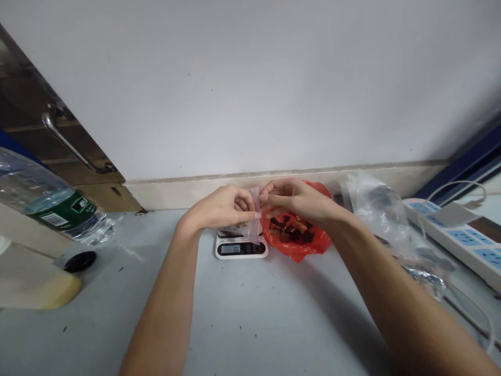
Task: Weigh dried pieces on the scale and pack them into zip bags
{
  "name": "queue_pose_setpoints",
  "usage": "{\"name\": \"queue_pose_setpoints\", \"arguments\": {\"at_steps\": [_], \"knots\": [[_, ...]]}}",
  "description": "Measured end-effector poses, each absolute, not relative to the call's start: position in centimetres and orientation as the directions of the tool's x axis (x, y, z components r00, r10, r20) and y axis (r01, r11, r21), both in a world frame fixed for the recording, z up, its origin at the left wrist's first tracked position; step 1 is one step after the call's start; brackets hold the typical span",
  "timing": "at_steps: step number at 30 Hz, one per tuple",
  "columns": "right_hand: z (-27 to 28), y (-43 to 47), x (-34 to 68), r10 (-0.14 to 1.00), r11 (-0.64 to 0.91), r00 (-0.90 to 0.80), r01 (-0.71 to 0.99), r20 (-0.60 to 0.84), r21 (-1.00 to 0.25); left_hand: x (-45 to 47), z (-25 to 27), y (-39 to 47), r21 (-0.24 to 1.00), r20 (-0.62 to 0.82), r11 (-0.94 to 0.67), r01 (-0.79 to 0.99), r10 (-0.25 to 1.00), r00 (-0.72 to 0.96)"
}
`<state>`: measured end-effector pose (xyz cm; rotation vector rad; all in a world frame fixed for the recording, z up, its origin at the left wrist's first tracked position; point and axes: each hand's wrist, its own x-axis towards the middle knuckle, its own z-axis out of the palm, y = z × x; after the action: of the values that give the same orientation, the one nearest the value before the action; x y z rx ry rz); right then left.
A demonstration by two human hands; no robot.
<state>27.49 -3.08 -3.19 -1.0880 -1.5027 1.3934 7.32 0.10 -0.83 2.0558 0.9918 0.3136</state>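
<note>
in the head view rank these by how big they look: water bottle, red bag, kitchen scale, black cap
1. water bottle, though it lies nearest the camera and is cut off by the frame edge, so its lead is unsure
2. red bag
3. kitchen scale, partly hidden behind the left hand
4. black cap

We can't read the scale [241, 248] display; hands hide its platform; bottle [47, 206] cut off at left edge.

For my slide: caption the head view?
Both hands pinch a small clear bag above a scale.
</note>
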Motion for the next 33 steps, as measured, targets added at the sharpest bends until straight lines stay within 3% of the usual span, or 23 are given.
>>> {"name": "queue_pose_setpoints", "arguments": {"at_steps": [13,26,33], "knots": [[-3.6,-2.8,27.4,0.969,0.027,-0.246,0.037,0.017,-0.999,7.2,-1.0,0.5,0.874,-0.144,-0.214,0.437,0.745,0.652],[-3.7,-2.8,27.0,0.975,0.09,-0.211,0.101,0.067,-0.991,8.1,-1.7,0.8,0.889,-0.01,-0.267,0.373,0.802,0.598],[-3.5,-2.6,27.6,0.988,0.152,-0.029,0.369,0.152,-0.917,7.5,-1.0,0.6,0.856,0.009,-0.277,0.436,0.852,0.524]]}}
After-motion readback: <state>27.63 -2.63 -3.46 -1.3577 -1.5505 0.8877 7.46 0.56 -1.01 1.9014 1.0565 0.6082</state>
